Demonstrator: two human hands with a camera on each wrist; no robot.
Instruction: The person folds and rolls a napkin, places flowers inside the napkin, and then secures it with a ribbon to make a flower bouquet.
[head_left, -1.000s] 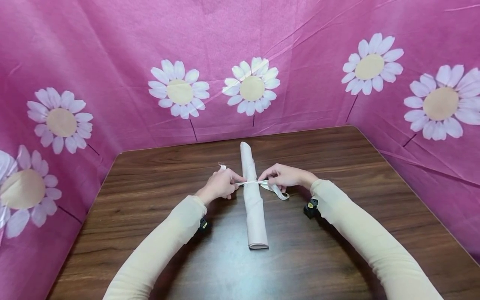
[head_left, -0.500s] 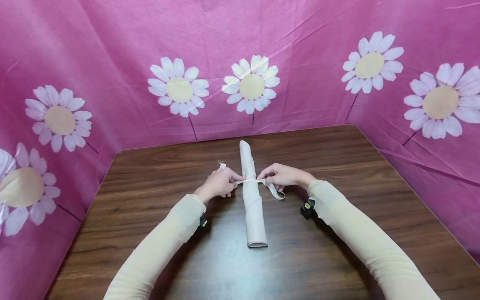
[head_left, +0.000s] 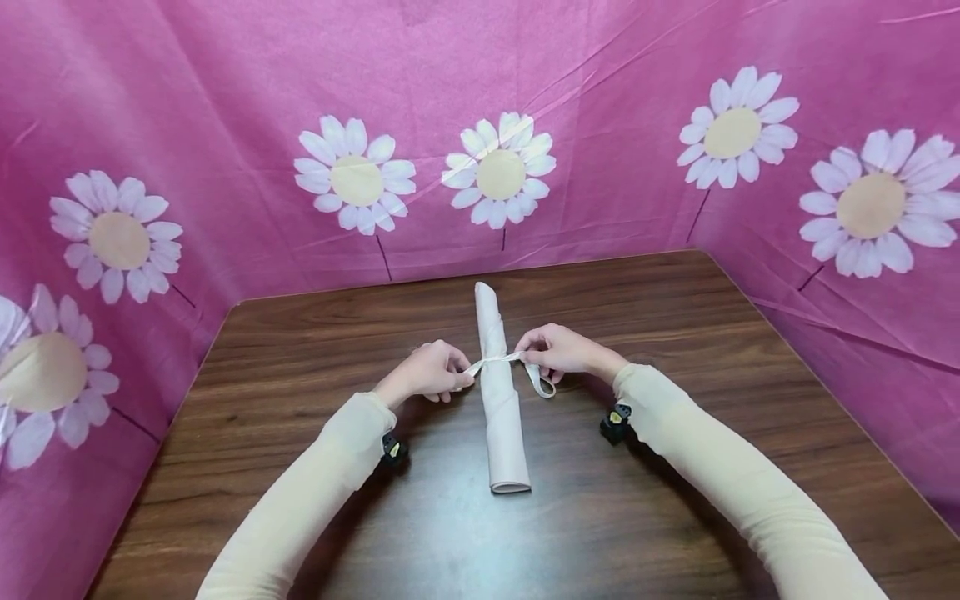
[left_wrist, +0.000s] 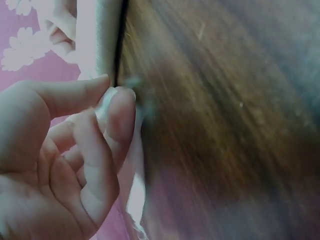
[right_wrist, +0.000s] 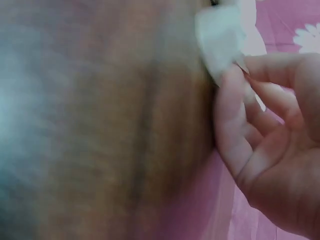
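A pale, rolled-up cloth [head_left: 504,425] lies lengthwise on the table, its near end showing a flat fold. Across its middle runs a narrow white ribbon [head_left: 497,359]. On the left side, my left hand [head_left: 432,371] pinches one length of the ribbon between thumb and index finger; in the left wrist view a loose frayed tail [left_wrist: 136,200] hangs below the fingers. My right hand [head_left: 558,350] pinches the other length just right of the roll, and a small loop [head_left: 542,383] droops under it. In the right wrist view the ribbon [right_wrist: 220,40] stands out from the fingertips.
The brown wood-grain table [head_left: 337,325] spreads around the roll. A pink cloth backdrop [head_left: 600,192] with white daisies hangs behind and on both sides. Small black wrist cameras [head_left: 617,423] sit beneath the sleeves.
My left hand has drawn back slightly to the left and down, its index finger leaving the roll. My right hand stays close to the roll; the hanging loop has become smaller.
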